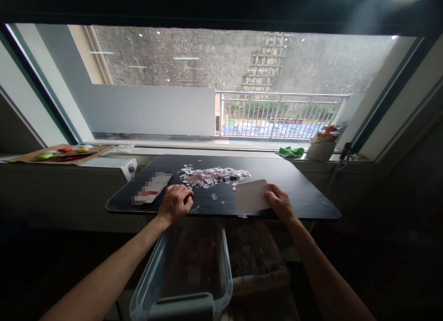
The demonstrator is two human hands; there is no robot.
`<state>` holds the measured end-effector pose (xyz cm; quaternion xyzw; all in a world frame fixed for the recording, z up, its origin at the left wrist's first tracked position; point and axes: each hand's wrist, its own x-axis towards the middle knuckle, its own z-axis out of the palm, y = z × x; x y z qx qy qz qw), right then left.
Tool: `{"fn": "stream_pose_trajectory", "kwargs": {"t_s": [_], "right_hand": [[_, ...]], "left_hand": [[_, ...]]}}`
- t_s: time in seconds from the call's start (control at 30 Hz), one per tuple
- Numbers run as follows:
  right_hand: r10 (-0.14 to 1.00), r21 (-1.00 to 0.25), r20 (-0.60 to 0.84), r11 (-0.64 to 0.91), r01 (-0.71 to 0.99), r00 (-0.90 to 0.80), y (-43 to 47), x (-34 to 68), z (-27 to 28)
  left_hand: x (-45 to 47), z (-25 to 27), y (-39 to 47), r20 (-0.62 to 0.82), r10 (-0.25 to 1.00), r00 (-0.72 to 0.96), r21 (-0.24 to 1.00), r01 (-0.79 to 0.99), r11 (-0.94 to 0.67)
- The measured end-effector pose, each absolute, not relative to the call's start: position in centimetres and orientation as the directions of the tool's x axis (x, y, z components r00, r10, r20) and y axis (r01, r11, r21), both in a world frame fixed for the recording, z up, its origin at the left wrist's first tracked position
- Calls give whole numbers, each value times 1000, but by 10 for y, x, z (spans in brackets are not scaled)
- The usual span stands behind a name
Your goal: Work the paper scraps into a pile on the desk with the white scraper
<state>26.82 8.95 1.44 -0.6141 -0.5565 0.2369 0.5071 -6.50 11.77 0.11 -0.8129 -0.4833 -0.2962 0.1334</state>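
Observation:
My right hand grips the right edge of a flat white card with rounded corners, thumb on its near face. The card is tilted over the near part of a black tabletop, and a small scrap shows at its lower edge. Left of it, my left hand rests at the table's near edge with its fingers curled in; what they hold, if anything, is hidden. A long heap of small white and pinkish paper scraps lies beyond both hands. A few loose scraps are scattered between them.
A phone lies left of my left hand. Below the table edge stand a clear plastic bin and a brownish container. A radiator, a green cloth and a whitish pot are by the window.

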Motion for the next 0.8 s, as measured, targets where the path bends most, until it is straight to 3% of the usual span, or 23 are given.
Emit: {"fn": "stream_pose_trajectory", "kwargs": {"t_s": [0.5, 0.8], "right_hand": [[866, -875, 327, 127, 467, 378, 91, 267, 5], [950, -907, 247, 157, 390, 191, 96, 263, 10]], "left_hand": [[-64, 1, 118, 614, 699, 366, 65, 859, -508], [-64, 0, 119, 621, 699, 355, 82, 857, -509]]}}
